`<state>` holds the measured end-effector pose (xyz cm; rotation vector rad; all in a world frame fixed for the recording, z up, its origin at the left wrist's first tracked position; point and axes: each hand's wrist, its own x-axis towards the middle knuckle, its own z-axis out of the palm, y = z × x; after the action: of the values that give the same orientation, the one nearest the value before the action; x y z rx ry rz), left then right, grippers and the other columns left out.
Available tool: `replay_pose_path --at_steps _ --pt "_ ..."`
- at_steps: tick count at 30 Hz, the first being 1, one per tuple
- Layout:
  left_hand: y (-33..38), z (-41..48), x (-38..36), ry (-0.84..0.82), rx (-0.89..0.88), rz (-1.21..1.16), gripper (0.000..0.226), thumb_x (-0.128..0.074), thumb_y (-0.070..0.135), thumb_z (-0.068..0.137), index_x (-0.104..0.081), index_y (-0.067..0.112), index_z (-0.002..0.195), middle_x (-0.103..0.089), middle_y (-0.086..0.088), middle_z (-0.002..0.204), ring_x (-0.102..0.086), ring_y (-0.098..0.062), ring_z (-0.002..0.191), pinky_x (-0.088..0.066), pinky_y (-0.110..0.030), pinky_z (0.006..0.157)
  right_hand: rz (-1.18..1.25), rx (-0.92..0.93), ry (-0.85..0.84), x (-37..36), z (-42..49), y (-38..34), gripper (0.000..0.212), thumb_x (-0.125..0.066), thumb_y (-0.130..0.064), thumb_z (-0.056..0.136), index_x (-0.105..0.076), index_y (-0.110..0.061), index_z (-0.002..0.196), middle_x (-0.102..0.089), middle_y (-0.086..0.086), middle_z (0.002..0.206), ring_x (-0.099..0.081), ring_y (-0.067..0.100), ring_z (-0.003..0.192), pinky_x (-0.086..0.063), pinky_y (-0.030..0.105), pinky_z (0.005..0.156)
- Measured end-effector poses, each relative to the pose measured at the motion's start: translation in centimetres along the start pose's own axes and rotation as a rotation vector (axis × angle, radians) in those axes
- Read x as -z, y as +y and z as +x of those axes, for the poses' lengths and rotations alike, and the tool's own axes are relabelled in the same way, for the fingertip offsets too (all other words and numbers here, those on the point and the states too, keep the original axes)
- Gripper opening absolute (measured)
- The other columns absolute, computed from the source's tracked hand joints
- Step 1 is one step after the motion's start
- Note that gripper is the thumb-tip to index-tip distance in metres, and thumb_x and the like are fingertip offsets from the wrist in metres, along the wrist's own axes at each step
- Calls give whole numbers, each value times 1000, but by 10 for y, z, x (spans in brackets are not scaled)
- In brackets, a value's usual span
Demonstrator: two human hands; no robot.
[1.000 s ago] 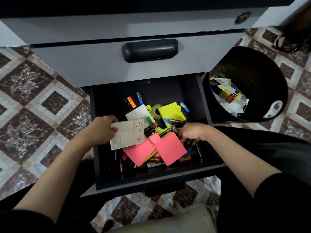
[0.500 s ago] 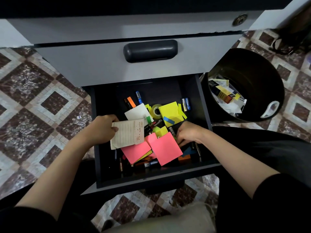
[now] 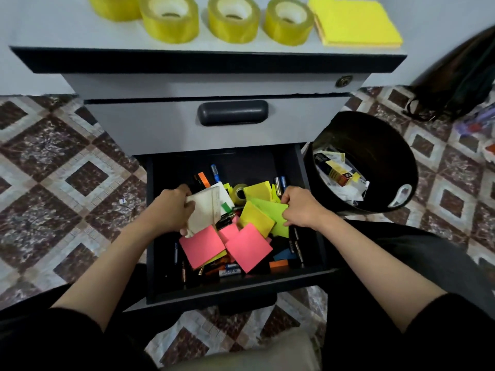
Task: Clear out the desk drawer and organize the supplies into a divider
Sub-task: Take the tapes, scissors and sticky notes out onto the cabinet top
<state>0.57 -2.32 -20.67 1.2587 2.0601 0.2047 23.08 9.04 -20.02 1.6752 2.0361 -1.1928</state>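
Note:
The open bottom drawer (image 3: 158, 236) of a grey cabinet is full of loose supplies: pink sticky pads (image 3: 247, 250), yellow pads (image 3: 256, 218), a small tape roll (image 3: 239, 193), markers and batteries. My left hand (image 3: 171, 210) grips a white notepad (image 3: 205, 210) over the drawer's left side. My right hand (image 3: 302, 208) pinches a green sticky pad (image 3: 273, 212) over the right side.
On the cabinet top stand several yellow tape rolls (image 3: 233, 20) and a yellow sticky pad stack (image 3: 353, 21). A black waste bin (image 3: 396, 162) with paper scraps stands right of the drawer. The closed upper drawer has a dark handle (image 3: 232, 112). Patterned tile floor lies around.
The view has tilted up, showing the cabinet top. My left hand has lifted and tilted the notepad. My right hand has come up from the drawer's clutter holding a green sticky pad.

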Motion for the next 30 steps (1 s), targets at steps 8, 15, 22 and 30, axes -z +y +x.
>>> replay_pose_path --at_steps 8,15,22,30 --pt "2 -33 2 88 29 -163 20 -58 0 82 -53 3 101 -60 -6 80 -64 -17 61 -49 -15 45 -118 28 249 20 -18 2 11 -55 7 74 -65 7 80 -68 23 85 -67 37 78 -50 31 51" --pt "19 -58 23 305 30 -379 7 -62 3 84 -60 1 78 -62 -6 63 -58 -7 43 -47 -18 44 239 -66 157 45 -47 -2 24 -38 4 90 -44 4 112 -43 24 120 -62 45 80 -51 34 36" --pt "62 -90 53 344 -18 -550 15 -62 12 88 -68 7 75 -58 -4 58 -51 -4 47 -41 -22 54 661 -9 114 70 -77 5 23 -48 13 88 -45 3 108 -42 17 107 -58 33 78 -53 29 39" --pt "113 -109 72 119 -37 -945 14 -55 12 92 -66 2 88 -67 -6 69 -58 -7 53 -51 -14 52 756 50 245 120 -108 24 16 -64 5 83 -54 -1 73 -48 13 73 -50 22 48 -37 16 31"
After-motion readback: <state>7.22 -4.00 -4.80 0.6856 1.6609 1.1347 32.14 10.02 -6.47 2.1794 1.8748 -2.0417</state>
